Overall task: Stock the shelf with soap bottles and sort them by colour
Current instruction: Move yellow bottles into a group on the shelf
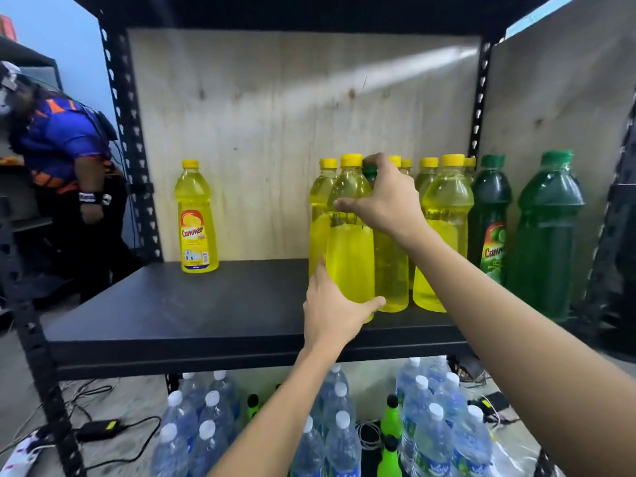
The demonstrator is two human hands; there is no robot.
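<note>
Gripping yellow soap bottle (pixel 349 235), left hand (pixel 332 308), shelf (pixel 172 304), green bottles (pixel 547 235) rightmost

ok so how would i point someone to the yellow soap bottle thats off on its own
Look at the black metal shelf backed by plywood. Most bottles crowd its right half; the lone yellow plastic soap bottle stands at the back left, apart from them, its red and yellow label facing out.
</note>
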